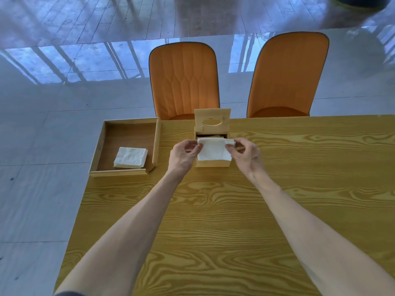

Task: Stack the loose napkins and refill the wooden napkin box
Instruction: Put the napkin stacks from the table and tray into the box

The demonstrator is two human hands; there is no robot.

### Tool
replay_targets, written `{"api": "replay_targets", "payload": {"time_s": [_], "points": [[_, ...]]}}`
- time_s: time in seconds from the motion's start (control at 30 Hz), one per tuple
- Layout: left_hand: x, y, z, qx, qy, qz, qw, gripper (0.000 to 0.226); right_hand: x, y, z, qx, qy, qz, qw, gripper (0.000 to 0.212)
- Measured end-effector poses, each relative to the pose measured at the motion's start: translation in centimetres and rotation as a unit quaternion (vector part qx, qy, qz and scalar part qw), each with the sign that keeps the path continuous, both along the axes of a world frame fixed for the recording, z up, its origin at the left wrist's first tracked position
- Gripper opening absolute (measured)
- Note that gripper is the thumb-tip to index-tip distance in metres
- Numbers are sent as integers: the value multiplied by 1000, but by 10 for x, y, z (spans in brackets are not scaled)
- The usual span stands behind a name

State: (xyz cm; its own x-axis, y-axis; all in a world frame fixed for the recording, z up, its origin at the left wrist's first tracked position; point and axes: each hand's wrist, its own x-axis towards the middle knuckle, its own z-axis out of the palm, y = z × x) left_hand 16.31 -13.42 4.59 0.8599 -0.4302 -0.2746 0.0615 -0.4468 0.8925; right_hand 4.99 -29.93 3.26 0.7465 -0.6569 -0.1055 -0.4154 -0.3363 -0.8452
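You are holding a stack of napkins (213, 151) right over the open box (212, 162), and that is the relation your next move is hanging on: the stack is sitting directly above the cavity, its long axis running left to right between your hands, matching the width of the box. Your left hand (183, 153) is pinching the left end of the stack between thumb and fingers, and your right hand (245, 152) is pinching the right end the same way; both are about equally near, one on each flank of the box. The lid (212, 120), pale wood with an oval slot, is standing upright behind the opening, so nothing is blocking a straight descent. The napkins are looking soft, white and slightly limp, sagging in the middle, so you are probably needing to keep the ends level as they go in. Whether the lower edge is already inside the walls is hard to tell. Well to your left, another square stack (130, 157), crinkled on top, is lying in the near corner of a shallow wooden tray (157, 142) that is overhanging the desk (213, 221) edge. The desk itself is showing glossy yellow wood grain.
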Motion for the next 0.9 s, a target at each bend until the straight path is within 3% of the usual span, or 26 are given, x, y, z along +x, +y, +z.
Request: {"api": "replay_targets", "payload": {"time_s": [0.2,0.37,0.6,0.9], "points": [[21,-16,0,19,-12,40,999,31,29,-10,-6,10,12,-27,1000,35],[25,-20,-10,41,-17,49,998,33,38,-9,-13,9,21,-28,999,29],[26,-23,-20,80,-28,63,994,37,41,-10,-15,-36,25,-38,998,39],[23,-32,-28,137,-50,95,985,25,48,-12,-29,-92,92,-60,990,30]]}}
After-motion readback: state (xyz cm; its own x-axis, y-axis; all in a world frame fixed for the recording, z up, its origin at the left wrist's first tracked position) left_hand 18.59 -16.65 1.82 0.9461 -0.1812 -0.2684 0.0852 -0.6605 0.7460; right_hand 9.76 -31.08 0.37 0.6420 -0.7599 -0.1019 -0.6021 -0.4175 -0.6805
